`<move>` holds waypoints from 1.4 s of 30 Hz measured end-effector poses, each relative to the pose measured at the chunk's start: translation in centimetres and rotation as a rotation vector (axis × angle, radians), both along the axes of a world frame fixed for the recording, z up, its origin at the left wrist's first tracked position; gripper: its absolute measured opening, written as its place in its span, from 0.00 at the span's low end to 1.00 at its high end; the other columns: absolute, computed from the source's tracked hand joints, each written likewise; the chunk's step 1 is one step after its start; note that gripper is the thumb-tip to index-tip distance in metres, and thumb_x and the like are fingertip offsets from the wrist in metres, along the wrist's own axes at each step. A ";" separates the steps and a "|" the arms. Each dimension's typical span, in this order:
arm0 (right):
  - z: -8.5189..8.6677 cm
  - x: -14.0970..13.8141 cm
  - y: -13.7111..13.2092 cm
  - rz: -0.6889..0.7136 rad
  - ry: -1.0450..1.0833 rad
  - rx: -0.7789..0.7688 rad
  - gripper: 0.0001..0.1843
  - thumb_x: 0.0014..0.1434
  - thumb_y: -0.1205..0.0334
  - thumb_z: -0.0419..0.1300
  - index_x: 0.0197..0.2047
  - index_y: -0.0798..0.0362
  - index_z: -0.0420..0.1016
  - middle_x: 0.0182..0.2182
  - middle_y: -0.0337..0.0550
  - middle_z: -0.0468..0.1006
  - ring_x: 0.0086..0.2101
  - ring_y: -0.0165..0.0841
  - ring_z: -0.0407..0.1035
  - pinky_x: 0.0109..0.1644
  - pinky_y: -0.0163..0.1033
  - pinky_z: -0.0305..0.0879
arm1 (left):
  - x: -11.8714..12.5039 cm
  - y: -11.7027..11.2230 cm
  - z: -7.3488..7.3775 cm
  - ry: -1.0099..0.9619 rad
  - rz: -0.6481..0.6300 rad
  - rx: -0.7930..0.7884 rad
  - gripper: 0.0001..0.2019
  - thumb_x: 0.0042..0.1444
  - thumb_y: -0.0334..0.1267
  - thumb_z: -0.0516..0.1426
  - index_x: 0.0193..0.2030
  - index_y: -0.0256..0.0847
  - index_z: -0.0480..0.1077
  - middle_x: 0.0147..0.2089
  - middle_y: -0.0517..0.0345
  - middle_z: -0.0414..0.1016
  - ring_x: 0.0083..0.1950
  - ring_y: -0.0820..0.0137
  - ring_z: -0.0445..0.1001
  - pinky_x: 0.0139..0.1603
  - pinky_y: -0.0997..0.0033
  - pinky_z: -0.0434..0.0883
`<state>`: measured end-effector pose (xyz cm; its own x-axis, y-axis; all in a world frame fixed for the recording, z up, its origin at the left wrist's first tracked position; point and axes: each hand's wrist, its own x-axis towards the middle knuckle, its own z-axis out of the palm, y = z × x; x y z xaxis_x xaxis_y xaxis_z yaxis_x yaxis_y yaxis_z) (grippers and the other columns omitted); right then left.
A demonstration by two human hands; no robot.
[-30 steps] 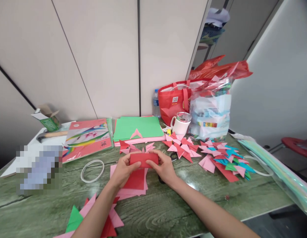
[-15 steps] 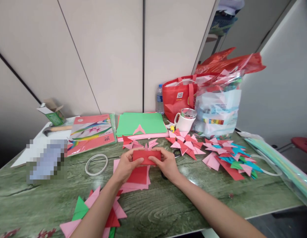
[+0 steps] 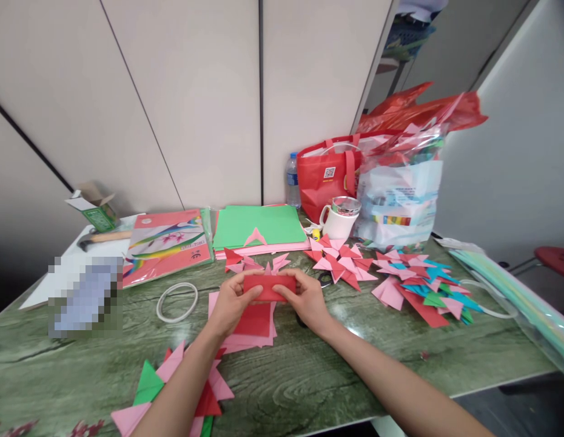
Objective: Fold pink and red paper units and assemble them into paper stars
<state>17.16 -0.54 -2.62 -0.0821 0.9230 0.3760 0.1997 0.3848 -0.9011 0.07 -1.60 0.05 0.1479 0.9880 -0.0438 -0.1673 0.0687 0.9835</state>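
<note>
A folded red paper, a small flat rectangle, is held up between both hands. My left hand pinches its left end, thumb in front and fingers behind. At the other end my right hand grips it the same way. Below it on the table lies a stack of red and pink paper squares. Behind the hands are folded pink and red paper pieces. Scissors show partly beside my right hand. Under my left forearm sits a pointed arrangement of pink, green and red folded papers.
Green paper sheets, a packet of coloured paper and a hammer lie toward the back. A white ring is at left. Right of centre stand a white mug, a red bag and more folded papers.
Both hands stay in nearly the same place, still holding the folded red paper. The view has shifted very slightly.
</note>
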 end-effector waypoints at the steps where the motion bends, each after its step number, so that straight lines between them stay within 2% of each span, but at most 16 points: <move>1: 0.0 0.0 0.0 0.001 0.004 -0.008 0.11 0.51 0.56 0.62 0.38 0.52 0.72 0.32 0.42 0.76 0.30 0.34 0.71 0.32 0.37 0.68 | 0.0 0.0 0.0 0.004 0.001 0.002 0.21 0.43 0.39 0.64 0.45 0.37 0.70 0.31 0.56 0.78 0.27 0.72 0.75 0.29 0.74 0.72; 8: 0.5 -0.1 -0.1 -0.002 0.062 -0.071 0.15 0.49 0.55 0.63 0.39 0.53 0.71 0.31 0.43 0.76 0.27 0.33 0.70 0.29 0.36 0.68 | 0.0 0.0 -0.1 -0.049 -0.022 0.034 0.20 0.45 0.37 0.63 0.47 0.38 0.68 0.32 0.57 0.77 0.29 0.70 0.76 0.32 0.72 0.73; 16: 0.6 -0.1 -0.1 0.027 0.124 -0.133 0.15 0.48 0.53 0.63 0.36 0.52 0.70 0.26 0.38 0.73 0.23 0.30 0.66 0.23 0.34 0.66 | -0.1 0.0 -0.4 -0.004 -0.001 0.042 0.18 0.45 0.38 0.64 0.44 0.39 0.69 0.30 0.59 0.76 0.27 0.73 0.74 0.28 0.76 0.71; 30: 0.8 -0.1 0.0 0.020 0.148 -0.140 0.13 0.47 0.55 0.64 0.32 0.53 0.67 0.25 0.38 0.72 0.24 0.30 0.66 0.25 0.33 0.64 | 0.1 -0.1 0.1 0.024 0.013 0.032 0.18 0.44 0.38 0.64 0.43 0.40 0.70 0.27 0.61 0.75 0.24 0.75 0.71 0.25 0.77 0.68; 36: 0.8 0.2 0.5 0.013 -0.050 -0.041 0.10 0.49 0.57 0.62 0.32 0.53 0.70 0.27 0.39 0.74 0.28 0.32 0.68 0.32 0.36 0.65 | 0.2 -0.1 0.2 0.118 0.047 0.042 0.17 0.43 0.39 0.64 0.41 0.38 0.71 0.24 0.62 0.72 0.23 0.75 0.70 0.25 0.77 0.68; 39: 1.0 0.3 0.4 0.062 -0.064 -0.021 0.09 0.51 0.59 0.61 0.36 0.53 0.73 0.33 0.42 0.77 0.35 0.35 0.70 0.40 0.39 0.65 | 0.2 -0.1 0.3 0.130 0.025 0.047 0.17 0.43 0.39 0.64 0.41 0.38 0.71 0.28 0.60 0.74 0.25 0.73 0.71 0.27 0.76 0.69; 42: 1.1 0.3 0.3 0.083 -0.051 -0.029 0.09 0.52 0.59 0.60 0.37 0.53 0.75 0.35 0.43 0.79 0.37 0.36 0.71 0.43 0.41 0.65 | 0.2 -0.2 0.3 0.132 0.006 0.043 0.17 0.44 0.39 0.63 0.42 0.38 0.70 0.29 0.60 0.74 0.26 0.73 0.71 0.28 0.75 0.69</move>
<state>17.42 -0.19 -1.53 -0.1775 0.9225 0.3428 0.2139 0.3762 -0.9015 0.30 -1.77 0.36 0.1379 0.9902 -0.0205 -0.0365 0.0258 0.9990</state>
